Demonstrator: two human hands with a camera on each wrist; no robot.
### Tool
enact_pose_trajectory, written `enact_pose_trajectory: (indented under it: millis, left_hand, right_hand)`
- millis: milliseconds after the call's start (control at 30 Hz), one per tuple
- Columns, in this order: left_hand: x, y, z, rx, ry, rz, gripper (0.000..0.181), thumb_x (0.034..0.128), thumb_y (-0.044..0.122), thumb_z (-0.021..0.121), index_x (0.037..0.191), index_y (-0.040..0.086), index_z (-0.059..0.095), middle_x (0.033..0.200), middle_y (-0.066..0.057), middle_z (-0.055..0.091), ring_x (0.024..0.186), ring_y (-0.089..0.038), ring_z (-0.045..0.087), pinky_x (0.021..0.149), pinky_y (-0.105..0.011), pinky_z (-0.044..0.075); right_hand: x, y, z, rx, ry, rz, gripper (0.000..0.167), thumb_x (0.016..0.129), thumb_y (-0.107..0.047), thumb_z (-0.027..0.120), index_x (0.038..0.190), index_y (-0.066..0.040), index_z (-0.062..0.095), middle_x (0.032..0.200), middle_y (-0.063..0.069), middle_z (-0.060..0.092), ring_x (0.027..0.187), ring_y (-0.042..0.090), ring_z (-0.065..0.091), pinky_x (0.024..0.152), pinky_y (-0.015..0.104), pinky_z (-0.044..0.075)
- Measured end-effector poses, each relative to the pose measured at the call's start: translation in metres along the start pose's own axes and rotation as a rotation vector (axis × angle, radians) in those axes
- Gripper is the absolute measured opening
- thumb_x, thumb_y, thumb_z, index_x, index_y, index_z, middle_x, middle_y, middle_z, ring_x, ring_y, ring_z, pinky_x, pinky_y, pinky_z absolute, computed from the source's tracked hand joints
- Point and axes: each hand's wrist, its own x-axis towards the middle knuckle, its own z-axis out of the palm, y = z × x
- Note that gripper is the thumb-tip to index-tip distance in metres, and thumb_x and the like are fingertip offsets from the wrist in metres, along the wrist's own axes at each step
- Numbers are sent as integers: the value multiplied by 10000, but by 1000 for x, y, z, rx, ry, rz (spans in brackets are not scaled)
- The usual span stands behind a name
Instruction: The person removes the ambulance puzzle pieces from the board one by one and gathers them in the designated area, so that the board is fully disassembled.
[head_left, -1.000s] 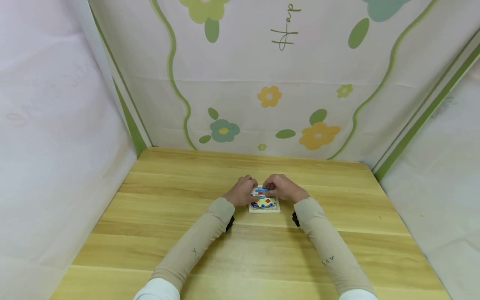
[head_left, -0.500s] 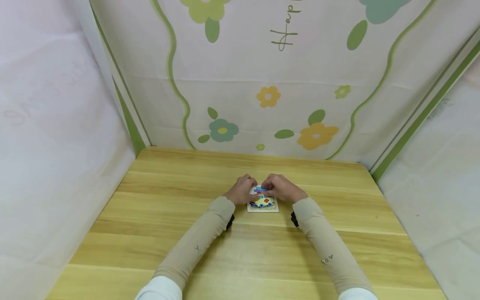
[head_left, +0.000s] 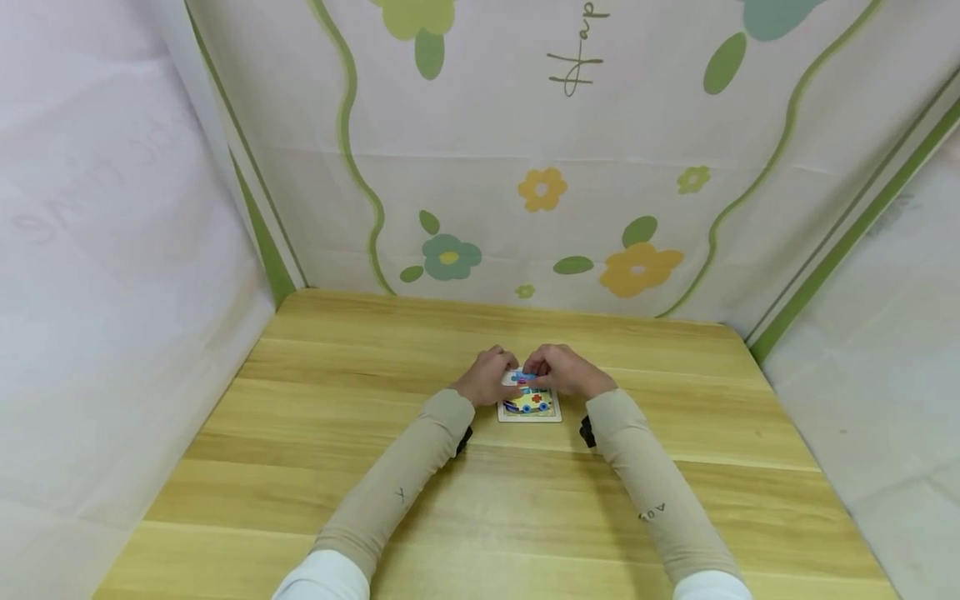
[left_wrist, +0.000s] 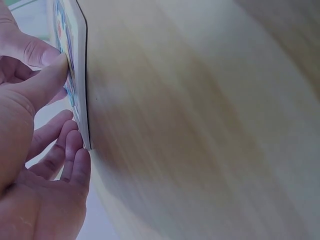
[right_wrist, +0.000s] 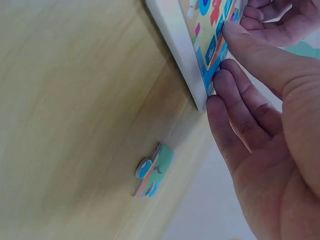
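A small jigsaw puzzle point(head_left: 534, 403) with an ambulance picture and a white frame lies on the table. At its left side my left hand point(head_left: 486, 379) grips it, thumb over the picture and fingers at the frame's edge. Opposite, my right hand point(head_left: 568, 372) has curled thumb and fingers around a blue puzzle piece point(head_left: 521, 377) in the puzzle's far part. The right thumb point(right_wrist: 245, 42) lies against the picture in the right wrist view. Both hands hide parts of the puzzle, and the blue piece's seating is unclear.
A loose puzzle piece point(right_wrist: 156, 169), green and blue, lies on the table beyond the frame in the right wrist view. The wooden table point(head_left: 480, 517) is enclosed by pale cloth walls point(head_left: 465, 125), the back one printed with flowers.
Both hands stay at the puzzle with nearly the same grip. The head view shifts slightly; no piece is visibly let go or taken up.
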Motion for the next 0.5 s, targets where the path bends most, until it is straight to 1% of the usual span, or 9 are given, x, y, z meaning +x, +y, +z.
enact_pose_trajectory:
  millis: [200, 333, 500]
  left_hand:
    - [1, 3, -2, -1, -8, -3, 472, 973, 247, 769, 1348, 3, 619, 1314, -146, 576, 1197, -306, 537, 1048, -437, 478]
    - [0, 3, -3, -13, -10, -7, 462, 969, 233, 774, 1337, 0, 622, 1295, -146, 576, 1176, -304, 529, 1025, -436, 481]
    - [0, 4, -3, -21, -8, -11, 459, 964, 222, 780, 1329, -6, 622, 1293, -156, 576, 1177, -309, 528, 1038, -437, 477]
  right_hand:
    - [-1, -4, -4, -28, -7, -20, 146, 984, -96, 734, 1116, -66, 788, 1133, 84, 679, 985, 183, 651, 885, 354, 583]
    - [-1, -7, -5, -28, -31, -10, 158, 981, -77, 732, 1127, -48, 786, 1156, 93, 681, 1005, 194, 657, 903, 370, 585]
    - [4, -8, -6, -3, -57, 3, 145, 982, -55, 724, 1117, -52, 777, 1081, 59, 739, 961, 166, 671, 895, 368, 585]
